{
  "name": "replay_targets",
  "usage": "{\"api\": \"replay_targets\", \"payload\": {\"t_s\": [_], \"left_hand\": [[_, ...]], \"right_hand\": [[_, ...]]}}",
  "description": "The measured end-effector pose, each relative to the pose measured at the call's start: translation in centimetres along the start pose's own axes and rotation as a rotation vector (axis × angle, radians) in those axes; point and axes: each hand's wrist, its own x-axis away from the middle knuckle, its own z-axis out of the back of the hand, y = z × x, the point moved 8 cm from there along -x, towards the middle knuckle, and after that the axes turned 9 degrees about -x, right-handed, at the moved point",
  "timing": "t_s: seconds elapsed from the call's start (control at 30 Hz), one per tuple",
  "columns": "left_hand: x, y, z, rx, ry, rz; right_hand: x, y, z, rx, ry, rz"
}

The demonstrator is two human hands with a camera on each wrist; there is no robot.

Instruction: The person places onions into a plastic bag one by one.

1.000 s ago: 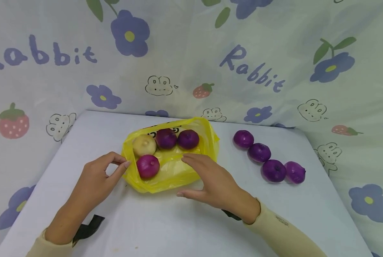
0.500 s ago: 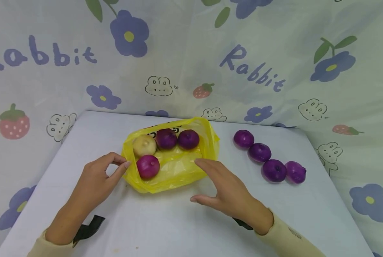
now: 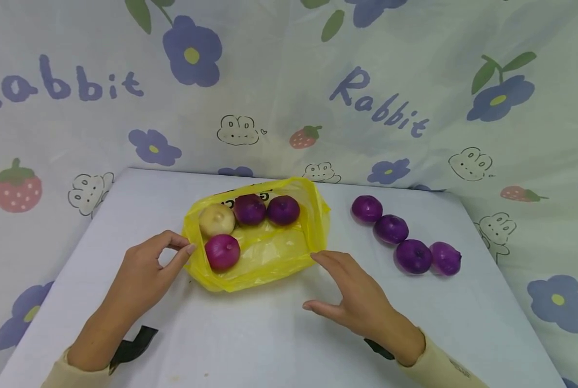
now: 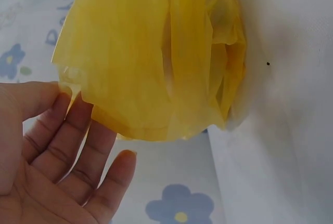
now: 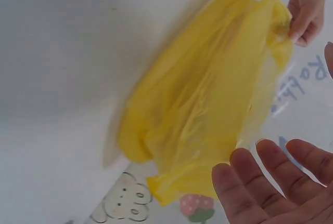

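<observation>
A yellow plastic bag [image 3: 269,275] stands with its mouth wide on the white table. Inside it lie a pale onion [image 3: 217,220], a pinkish red onion [image 3: 222,252] and two dark purple onions [image 3: 283,210]. My left hand [image 3: 145,272] pinches the bag's left rim between thumb and fingers, as the left wrist view [image 4: 65,146] also shows. At the bag's front right corner is my right hand [image 3: 356,293], its thumb spread away from straight fingers and nothing held. Its fingertips [image 5: 223,172] overlap the bag's edge in the right wrist view.
Several purple onions [image 3: 413,256] lie in a slanting row on the table [image 3: 250,339], right of the bag. A printed cloth [image 3: 279,81] with flowers and rabbits hangs behind the table's far edge. Dark straps [image 3: 136,345] show at both wrists.
My right hand has moved right and toward me, from over the bag's near side to its front right corner. My left hand keeps its pinch on the rim, and the onions stay put.
</observation>
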Motion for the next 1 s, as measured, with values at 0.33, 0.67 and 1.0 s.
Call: {"api": "replay_targets", "payload": {"t_s": [0.33,0.67,1.0], "left_hand": [[-0.1,0.1,0.1,-0.003,0.003,-0.001],[-0.1,0.0,0.0,0.001,0.015,-0.008],[0.0,0.0,0.2,0.005,0.010,-0.007]], "right_hand": [[2.1,2.0,0.1,0.010,0.028,-0.036],[3.5,4.1,0.3,0.058,0.050,-0.124],[4.9,7.5,1.4,0.005,0.025,-0.343]]}}
